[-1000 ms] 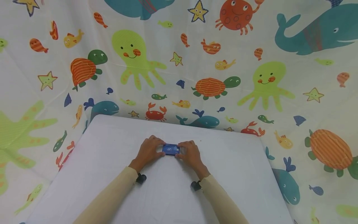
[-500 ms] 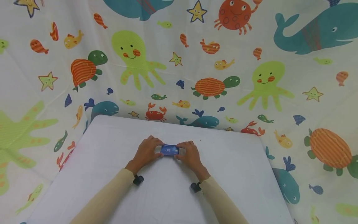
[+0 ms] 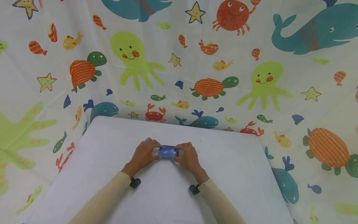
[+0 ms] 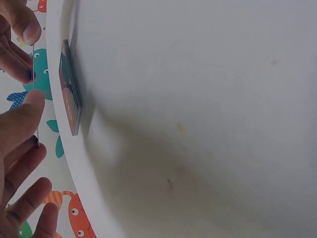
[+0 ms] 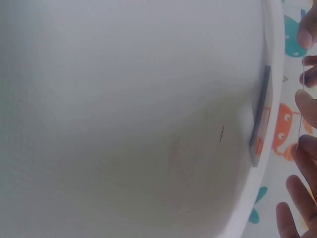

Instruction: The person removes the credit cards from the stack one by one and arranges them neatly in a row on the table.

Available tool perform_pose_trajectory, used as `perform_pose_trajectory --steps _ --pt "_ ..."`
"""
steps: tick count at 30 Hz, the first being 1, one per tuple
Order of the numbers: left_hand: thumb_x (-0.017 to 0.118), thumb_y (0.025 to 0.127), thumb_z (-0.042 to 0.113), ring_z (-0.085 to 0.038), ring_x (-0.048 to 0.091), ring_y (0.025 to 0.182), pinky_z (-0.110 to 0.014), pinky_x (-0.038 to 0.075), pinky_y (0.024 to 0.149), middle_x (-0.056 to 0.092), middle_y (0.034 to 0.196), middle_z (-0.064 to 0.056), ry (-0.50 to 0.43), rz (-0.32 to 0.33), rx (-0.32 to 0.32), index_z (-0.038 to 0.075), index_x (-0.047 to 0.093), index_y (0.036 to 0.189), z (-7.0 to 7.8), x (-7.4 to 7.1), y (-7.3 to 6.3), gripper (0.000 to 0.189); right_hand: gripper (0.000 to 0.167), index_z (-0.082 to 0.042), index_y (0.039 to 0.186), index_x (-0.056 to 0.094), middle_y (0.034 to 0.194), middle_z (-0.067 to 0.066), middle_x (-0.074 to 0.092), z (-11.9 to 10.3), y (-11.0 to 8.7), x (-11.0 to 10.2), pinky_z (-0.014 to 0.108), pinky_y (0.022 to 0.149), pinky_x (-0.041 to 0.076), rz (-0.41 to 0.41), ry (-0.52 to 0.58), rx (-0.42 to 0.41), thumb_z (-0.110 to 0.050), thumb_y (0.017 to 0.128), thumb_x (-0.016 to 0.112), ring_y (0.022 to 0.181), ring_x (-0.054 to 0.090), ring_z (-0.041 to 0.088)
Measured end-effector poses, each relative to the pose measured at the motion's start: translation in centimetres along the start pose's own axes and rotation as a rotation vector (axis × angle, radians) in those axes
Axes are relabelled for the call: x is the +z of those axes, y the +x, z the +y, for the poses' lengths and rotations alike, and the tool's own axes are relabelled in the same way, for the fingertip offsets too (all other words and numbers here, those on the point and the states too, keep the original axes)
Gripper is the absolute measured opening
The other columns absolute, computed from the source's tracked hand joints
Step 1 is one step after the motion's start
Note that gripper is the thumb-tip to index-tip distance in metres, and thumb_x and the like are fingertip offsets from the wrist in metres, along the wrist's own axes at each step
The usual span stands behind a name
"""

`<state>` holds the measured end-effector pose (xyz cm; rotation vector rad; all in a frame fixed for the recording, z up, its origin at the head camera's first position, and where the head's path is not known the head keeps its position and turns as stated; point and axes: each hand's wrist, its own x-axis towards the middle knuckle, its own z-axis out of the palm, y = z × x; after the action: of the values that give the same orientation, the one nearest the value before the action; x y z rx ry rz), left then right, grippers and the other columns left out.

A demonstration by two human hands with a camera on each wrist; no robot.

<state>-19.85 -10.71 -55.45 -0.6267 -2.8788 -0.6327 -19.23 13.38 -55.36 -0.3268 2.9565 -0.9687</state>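
A thin blue card (image 3: 167, 151) with white lettering is stretched between both hands in the head view. My left hand (image 3: 143, 155) pinches its left end between thumb and fingers. At the right end, my right hand (image 3: 190, 158) pinches it the same way. Both wrist views show the card edge-on as a fine line, raised above the table. Below it, apart from it, a small stack of cards (image 4: 71, 94) lies flat, reddish and teal on top. The right wrist view also catches this stack (image 5: 261, 116); from the head, the blue card mostly hides it.
A white table (image 3: 112, 137) spreads under the hands, its far edge just beyond them. Behind and beside it hangs a curtain (image 3: 167, 46) printed with sea animals. Each wrist carries a small black camera, one of them the left camera (image 3: 135, 183).
Both hands and the card have shifted slightly left and toward me. A dark reddish edge of the stack now peeks out at the card's right end.
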Motion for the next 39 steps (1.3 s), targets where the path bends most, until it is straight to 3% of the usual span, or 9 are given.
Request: perform_pose_trajectory --steps 39 --pt "0.096 0.079 0.032 -0.023 0.066 0.111 -0.043 0.062 0.094 0.078 0.120 -0.004 0.014 0.011 -0.007 0.015 0.080 0.123 -1.7 -2.4 -3.8 0.050 0.053 -0.023 0.134 0.076 0.131 -0.003 0.075 -2.9 -1.3 2.1 0.042 0.104 0.056 -0.002 0.027 -0.076 -0.034 0.085 0.091 0.118 0.059 0.017"
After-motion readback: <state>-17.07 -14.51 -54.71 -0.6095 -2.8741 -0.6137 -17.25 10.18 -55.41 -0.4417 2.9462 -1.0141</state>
